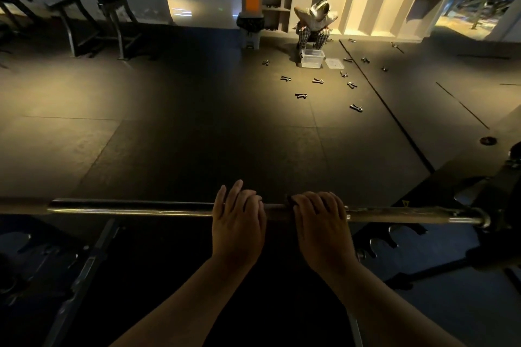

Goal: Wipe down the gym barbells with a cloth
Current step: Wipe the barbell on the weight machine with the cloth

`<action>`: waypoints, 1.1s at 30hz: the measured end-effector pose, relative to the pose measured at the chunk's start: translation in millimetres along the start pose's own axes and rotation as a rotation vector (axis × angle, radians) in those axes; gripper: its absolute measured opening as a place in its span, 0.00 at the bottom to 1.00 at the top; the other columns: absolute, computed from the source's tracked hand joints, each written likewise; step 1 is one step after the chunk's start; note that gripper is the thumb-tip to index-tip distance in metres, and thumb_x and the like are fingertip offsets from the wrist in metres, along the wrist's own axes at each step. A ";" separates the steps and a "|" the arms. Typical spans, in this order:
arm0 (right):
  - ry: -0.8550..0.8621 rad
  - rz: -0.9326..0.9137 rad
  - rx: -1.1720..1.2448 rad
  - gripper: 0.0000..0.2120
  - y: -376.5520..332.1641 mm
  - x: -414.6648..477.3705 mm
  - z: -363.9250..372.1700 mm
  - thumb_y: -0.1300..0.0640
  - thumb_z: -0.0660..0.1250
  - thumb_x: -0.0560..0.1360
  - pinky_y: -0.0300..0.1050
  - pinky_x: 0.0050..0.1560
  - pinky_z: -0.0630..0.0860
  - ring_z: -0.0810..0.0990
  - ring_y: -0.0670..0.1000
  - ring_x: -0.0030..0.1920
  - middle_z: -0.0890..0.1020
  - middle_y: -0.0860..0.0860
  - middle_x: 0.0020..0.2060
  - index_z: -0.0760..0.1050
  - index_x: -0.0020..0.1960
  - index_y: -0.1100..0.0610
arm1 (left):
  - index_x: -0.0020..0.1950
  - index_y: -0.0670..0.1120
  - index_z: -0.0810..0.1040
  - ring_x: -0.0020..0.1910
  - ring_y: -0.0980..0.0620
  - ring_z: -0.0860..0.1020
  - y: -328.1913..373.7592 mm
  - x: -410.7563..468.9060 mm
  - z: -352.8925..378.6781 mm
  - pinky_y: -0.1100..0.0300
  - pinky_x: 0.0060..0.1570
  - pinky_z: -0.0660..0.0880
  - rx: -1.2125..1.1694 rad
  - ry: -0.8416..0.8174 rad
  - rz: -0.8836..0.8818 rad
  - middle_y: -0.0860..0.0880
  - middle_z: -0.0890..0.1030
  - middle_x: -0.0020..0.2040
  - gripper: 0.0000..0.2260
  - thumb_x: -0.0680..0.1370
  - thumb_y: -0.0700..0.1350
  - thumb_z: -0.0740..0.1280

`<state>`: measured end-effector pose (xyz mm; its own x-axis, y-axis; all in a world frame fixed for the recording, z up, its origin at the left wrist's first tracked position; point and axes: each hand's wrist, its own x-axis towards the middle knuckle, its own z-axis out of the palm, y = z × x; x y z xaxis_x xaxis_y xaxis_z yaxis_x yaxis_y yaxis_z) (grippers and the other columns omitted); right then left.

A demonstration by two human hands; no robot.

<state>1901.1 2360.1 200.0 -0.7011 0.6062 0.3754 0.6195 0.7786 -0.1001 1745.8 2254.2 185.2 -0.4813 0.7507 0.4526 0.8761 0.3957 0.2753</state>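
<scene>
Head view: both hands on the barbell [127, 208], near its middle.
On it the right hand [321, 222] clenches a dark cloth [291, 200]; the left hand [238, 220] lies just beside, two fingers lifted, and I cannot tell whether it grips. A hard stroke could roll the barbell if the left hand does not steady it.

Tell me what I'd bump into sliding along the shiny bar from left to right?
barbell, its bare shiny stretch → left hand resting on it → dark cloth peeking out → right hand gripping the cloth → the barbell's right end.
</scene>
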 end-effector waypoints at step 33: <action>-0.048 -0.169 0.072 0.22 9.7 -2.2 -2.7 0.46 0.70 0.75 0.56 0.72 0.68 0.75 0.53 0.65 0.77 0.48 0.64 0.73 0.66 0.49 | 0.57 0.47 0.81 0.68 0.46 0.76 20.0 -1.3 6.1 0.44 0.71 0.68 0.011 -0.029 -0.044 0.49 0.83 0.57 0.13 0.83 0.50 0.60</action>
<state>1909.6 2365.8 200.8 -0.8101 0.4718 0.3480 0.4660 0.8784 -0.1062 1764.0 2264.3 184.9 -0.5182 0.7474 0.4157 0.8546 0.4342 0.2847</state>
